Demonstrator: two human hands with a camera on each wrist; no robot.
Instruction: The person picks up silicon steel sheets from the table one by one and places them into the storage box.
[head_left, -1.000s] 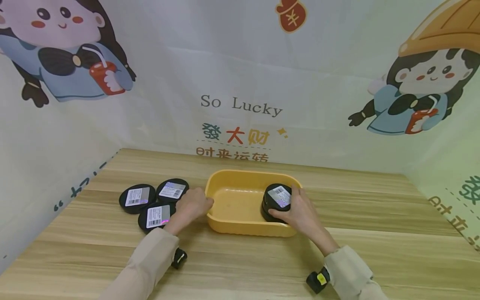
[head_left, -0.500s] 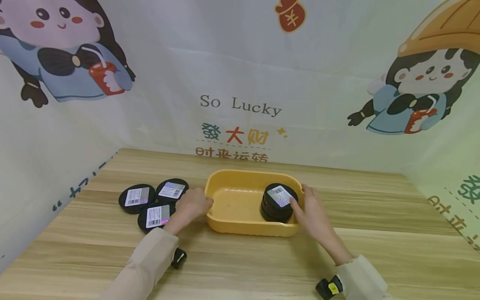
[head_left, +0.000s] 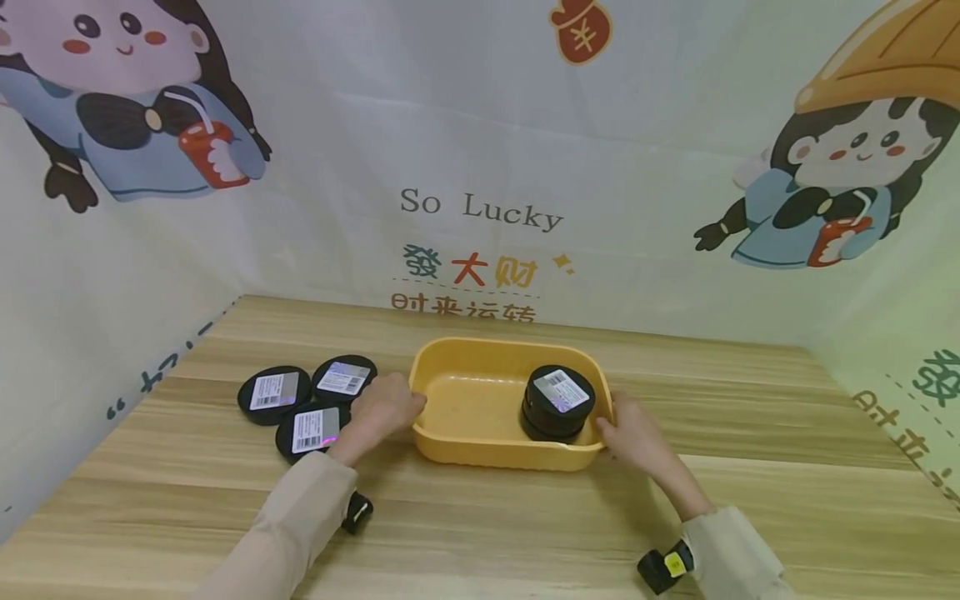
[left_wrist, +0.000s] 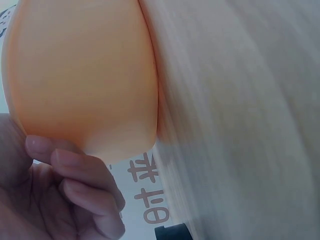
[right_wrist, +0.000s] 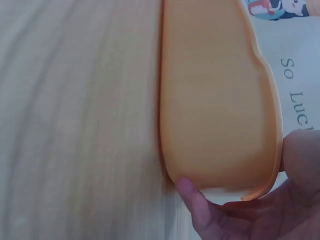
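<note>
A yellow plastic basket (head_left: 480, 452) stands on the table in the head view. At its left end my left hand (head_left: 385, 411) pinches the rim; the left wrist view shows that hand's fingers (left_wrist: 82, 167) curled against the outer wall. My right hand (head_left: 637, 429) holds the right end, its thumb over the rim and a finger (right_wrist: 192, 197) low on the outer wall. Inside the basket, at the right, sits a stack of black round flat containers (head_left: 557, 406), the top one bearing a silver-white label.
Left of my left hand, black round containers with similar labels lie close together on the wooden table (head_left: 480, 533): one at the back left (head_left: 273, 394), another container (head_left: 344, 377) beside it, a third container (head_left: 310, 431) in front. A printed cloth (head_left: 645, 208) hangs behind.
My right hand has let go of the black container stack, moved right, and taken hold of the basket's right rim. The left hand has stayed on the left rim.
</note>
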